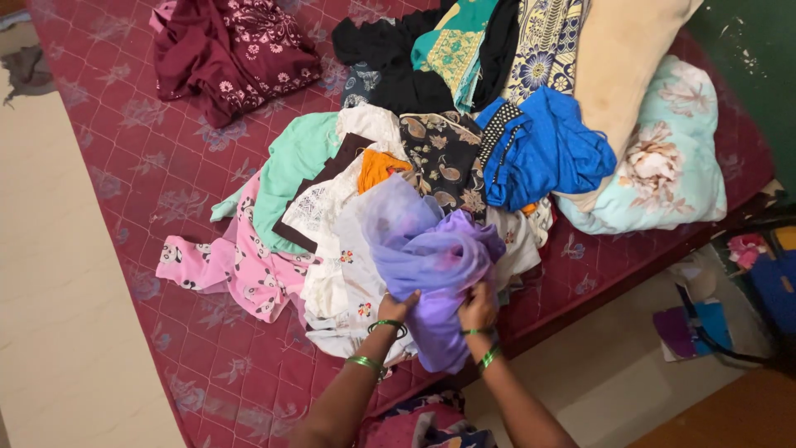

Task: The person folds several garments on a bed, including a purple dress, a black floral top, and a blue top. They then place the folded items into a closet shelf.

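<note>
Purple sheer cloth (pixel 427 257): bunched in a loose heap at the near edge of the maroon mattress (pixel 166 166), on top of the white embroidered garment (pixel 332 282) and just below the orange cloth (pixel 377 168). Gripped at its lower end by both hands, close together. Left hand (pixel 396 309) closed on a fold, fingers buried in the fabric. Right hand (pixel 478 311) likewise pinched shut on the gathered edge just beside it, green bangles (pixel 366 362) at both wrists.

Likely trouble, judged from this layout:

- Snagging. Looks thin and gauzy; could catch on the bangles or on the raised embroidery of the white garment underneath, and pull a thread.
- Dragging neighbours along. Rests directly on the white garment, with the pink panda-print garment (pixel 224 265) and the dark paisley cloth (pixel 439 153) touching the same pile; a lift without separating first may tug those out of place.
- Slipping off the bed. Lower tail already hangs past the mattress edge towards the floor (pixel 605 373); a loosened grip could let the whole length slide down.
- Tangling. Held at two points very near each other, with the bulk still crumpled above; hard to find edges or corners, so may twist rather than open flat.
- Tearing. A sharp pull on so light a weave, if trapped under the heap, risks a rip.
</note>
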